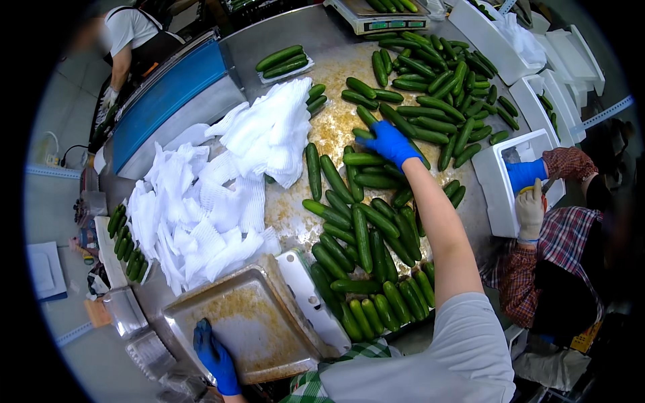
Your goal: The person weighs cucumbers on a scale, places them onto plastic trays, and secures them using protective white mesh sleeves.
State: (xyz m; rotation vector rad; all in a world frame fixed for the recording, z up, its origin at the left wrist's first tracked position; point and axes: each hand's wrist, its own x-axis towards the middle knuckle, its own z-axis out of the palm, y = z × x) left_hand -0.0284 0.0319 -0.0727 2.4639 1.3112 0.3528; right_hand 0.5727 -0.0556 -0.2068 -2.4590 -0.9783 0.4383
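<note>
My right hand (387, 143), in a blue glove, reaches over the cucumbers (375, 216) spread across the stained metal table (289, 211). Its fingers lie on or beside a cucumber (363, 133); whether they grip it cannot be told. In a blue glove too, my left hand (214, 355) rests at the left side of a stained metal tray (252, 322), its fingers fairly close together and nothing seen in them. The tray sits on a white scale (312, 297). White foam net sleeves (216, 201) are heaped left of the cucumbers.
A person at right, one hand gloved (530, 211) and holding scissors, reaches into a white foam box (491, 186). Another scale (388, 24) stands at the far edge. A blue-topped machine (171, 101) is at upper left, with another person beyond. Cucumbers (283, 63) lie on a small tray.
</note>
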